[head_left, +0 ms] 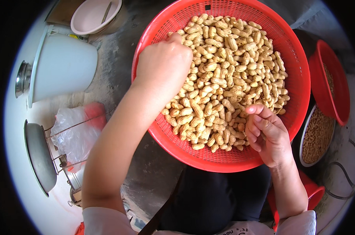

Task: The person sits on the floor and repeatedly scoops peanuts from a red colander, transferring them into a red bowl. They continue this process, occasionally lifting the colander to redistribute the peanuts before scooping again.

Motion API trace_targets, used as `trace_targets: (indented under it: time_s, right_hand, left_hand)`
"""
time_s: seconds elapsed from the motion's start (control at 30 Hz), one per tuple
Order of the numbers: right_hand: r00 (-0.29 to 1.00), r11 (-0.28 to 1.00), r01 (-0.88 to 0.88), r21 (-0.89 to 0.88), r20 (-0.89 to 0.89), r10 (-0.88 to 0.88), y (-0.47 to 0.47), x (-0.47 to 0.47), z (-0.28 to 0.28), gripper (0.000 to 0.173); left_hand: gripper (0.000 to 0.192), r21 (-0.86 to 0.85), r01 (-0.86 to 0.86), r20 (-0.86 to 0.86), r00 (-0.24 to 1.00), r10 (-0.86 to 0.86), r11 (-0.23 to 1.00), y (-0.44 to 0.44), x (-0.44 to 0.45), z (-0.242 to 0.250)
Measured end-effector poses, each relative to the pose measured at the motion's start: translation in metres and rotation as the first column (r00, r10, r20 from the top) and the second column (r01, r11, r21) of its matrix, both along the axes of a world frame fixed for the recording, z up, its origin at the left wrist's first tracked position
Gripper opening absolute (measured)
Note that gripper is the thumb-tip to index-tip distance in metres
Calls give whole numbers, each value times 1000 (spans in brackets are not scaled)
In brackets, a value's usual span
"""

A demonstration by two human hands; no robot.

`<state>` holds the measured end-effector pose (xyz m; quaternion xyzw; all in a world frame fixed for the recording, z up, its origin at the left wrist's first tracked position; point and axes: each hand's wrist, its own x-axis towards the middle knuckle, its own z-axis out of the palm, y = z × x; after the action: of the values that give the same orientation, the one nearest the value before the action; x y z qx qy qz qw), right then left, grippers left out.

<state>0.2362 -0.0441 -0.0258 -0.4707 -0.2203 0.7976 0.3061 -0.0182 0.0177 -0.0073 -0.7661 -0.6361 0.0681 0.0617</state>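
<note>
A large red plastic colander basket [295, 67] lies in front of me, heaped with unshelled peanuts [224, 82]. My left hand [165, 60] reaches over its left side, back of the hand up. Those fingertips are at the upper left edge of the heap, and most of the fingers are hidden under the hand. Over the lower right part of the basket, my right hand [267, 133] is turned partly palm up. Its fingers are loosely curled with the thumb close to the index finger; whether something lies inside is hidden.
At right, a red basin [330, 79] stands beside a round pan of shelled peanuts [317, 138]. A red plastic container [314, 191] is below. At left are a pale bucket [62, 64], a plastic bag [73, 129], a metal basin [39, 158] on a wire rack, and a pinkish bowl [89, 14].
</note>
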Motion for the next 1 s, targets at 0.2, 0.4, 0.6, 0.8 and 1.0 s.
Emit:
trace_targets:
  time_s: [0.2, 0.4, 0.6, 0.8, 1.0]
  right_hand:
    - [995, 991, -91, 100, -25, 94, 5, 17, 1, 37]
    - [989, 959, -75, 274, 142, 36, 13, 9, 5, 21]
    - [752, 882, -214, 420, 647, -125, 10, 22, -1, 20]
    - [561, 275, -738, 616, 787, -255, 15, 0, -8, 32]
    - [442, 424, -724, 544, 838, -319, 77, -19, -18, 16]
  left_hand:
    - [18, -314, 51, 878, 396, 269, 948, -4, -17, 23]
    - [20, -590, 2, 789, 217, 575, 808, -13, -10, 35]
    - [26, -122, -23, 516, 853, 83, 992, -29, 14, 19]
    - [26, -7, 604, 344, 750, -565, 797, -45, 34, -3]
    - [17, -38, 513, 233, 839, -492, 857, -27, -7, 10]
